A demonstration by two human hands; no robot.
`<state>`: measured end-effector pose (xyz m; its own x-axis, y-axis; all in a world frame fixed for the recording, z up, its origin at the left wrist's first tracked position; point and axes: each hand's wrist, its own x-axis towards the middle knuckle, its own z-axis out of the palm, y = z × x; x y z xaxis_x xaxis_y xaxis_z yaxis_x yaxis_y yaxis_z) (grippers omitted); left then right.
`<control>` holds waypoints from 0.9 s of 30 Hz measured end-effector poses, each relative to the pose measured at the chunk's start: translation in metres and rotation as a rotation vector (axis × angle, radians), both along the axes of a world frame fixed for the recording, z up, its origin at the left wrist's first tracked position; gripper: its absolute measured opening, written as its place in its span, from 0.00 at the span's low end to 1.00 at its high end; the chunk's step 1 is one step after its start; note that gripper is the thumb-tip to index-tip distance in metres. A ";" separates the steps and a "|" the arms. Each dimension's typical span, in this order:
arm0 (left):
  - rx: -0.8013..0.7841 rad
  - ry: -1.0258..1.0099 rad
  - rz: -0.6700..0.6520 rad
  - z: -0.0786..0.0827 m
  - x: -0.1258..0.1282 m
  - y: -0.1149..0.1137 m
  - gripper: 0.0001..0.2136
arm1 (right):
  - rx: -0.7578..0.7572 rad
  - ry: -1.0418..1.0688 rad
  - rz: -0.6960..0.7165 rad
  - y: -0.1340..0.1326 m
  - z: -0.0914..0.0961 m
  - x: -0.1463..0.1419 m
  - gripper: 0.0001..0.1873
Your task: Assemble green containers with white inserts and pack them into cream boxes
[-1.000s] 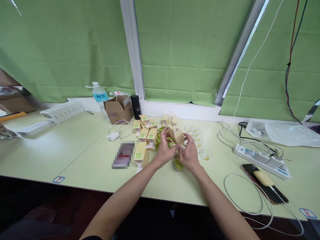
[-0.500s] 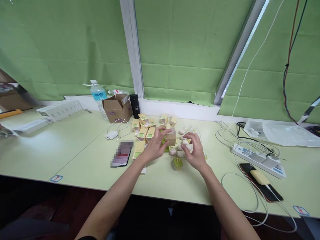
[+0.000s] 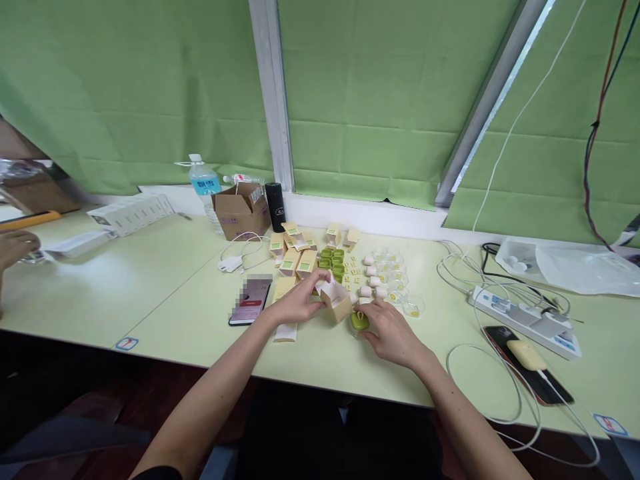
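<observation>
My left hand (image 3: 299,303) grips a small open tan carton (image 3: 336,298) and holds it low over the table, its mouth facing right. My right hand (image 3: 390,328) closes its fingers on a small green case in a clear shell (image 3: 359,321) that rests on the table just right of the carton. Behind them lie several more tan cartons with green labels (image 3: 298,258), a cluster of green cases (image 3: 334,259), small pale caps (image 3: 373,281) and clear plastic shells (image 3: 400,287).
A phone (image 3: 251,301) lies left of my left hand. Further back stand a brown cardboard box (image 3: 241,213), a water bottle (image 3: 204,187) and a black cylinder (image 3: 275,207). At right are a power strip (image 3: 525,321), white cables and a second phone (image 3: 530,363). Another person's hand (image 3: 15,245) shows at far left.
Both hands came down toward me from the pile. The carton dropped from mid-air to just above the table, and my right hand moved onto the green case.
</observation>
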<state>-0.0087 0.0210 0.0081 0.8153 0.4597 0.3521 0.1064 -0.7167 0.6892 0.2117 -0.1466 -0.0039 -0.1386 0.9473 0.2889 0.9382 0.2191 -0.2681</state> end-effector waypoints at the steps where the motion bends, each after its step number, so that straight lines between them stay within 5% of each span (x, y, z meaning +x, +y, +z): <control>1: -0.003 0.020 -0.019 0.001 -0.001 0.000 0.21 | -0.005 -0.003 -0.004 0.001 -0.001 -0.001 0.25; 8: 0.022 0.072 -0.105 0.010 0.000 -0.001 0.19 | -0.006 0.047 -0.031 -0.003 0.004 0.007 0.19; 15: 0.108 0.106 -0.144 0.015 0.004 -0.001 0.16 | 0.083 0.350 -0.072 -0.014 0.029 0.032 0.19; 22: 0.073 0.018 -0.216 0.004 0.017 -0.010 0.27 | 0.114 0.625 0.017 -0.004 0.049 0.011 0.17; 27: -0.094 -0.119 -0.158 -0.006 0.027 -0.017 0.16 | 0.134 0.707 0.081 0.010 0.044 -0.006 0.18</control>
